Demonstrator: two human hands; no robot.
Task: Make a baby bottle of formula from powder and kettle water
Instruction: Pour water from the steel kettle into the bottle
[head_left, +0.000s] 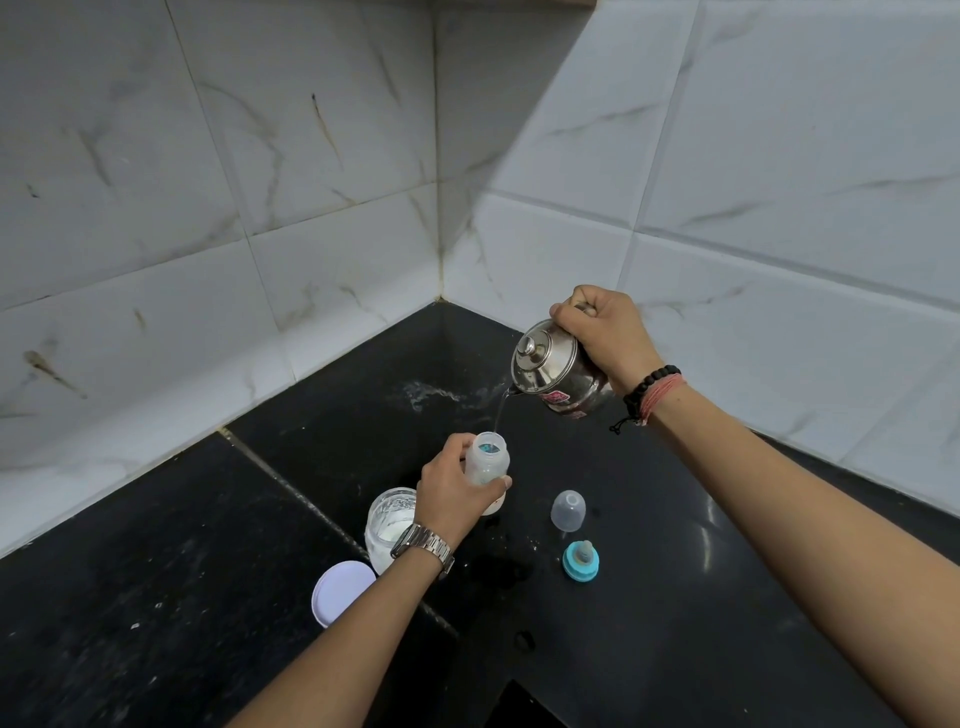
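Bottle (486, 464), translucent and uncapped, stands on the black counter (675, 597) just below centre of the view, its mouth catching a thin stream of water (500, 413) from the kettle (558, 366) at its 1 o'clock. At the bottle's 8 o'clock sits an open jar (390, 522) with white powder in the bottom, partly behind the left wrist; the jar's white lid (340, 592) lies flat further out at 8 o'clock. A clear dome cap (568, 510) rests at the bottle's 4 o'clock, and the teal ring with teat (581, 560) lies just beyond it. A wet smear marks the counter toward the tiled corner.

Left hand (451, 493) wraps the bottle's lower body, thumb across the front, a metal watch (422, 545) on the wrist. Right hand (605, 332) is fisted around the kettle's handle, tipping the spout down to the left; bead and thread bracelets (652, 395) circle that wrist.

Fingers hide the handle itself and the bottle's base.
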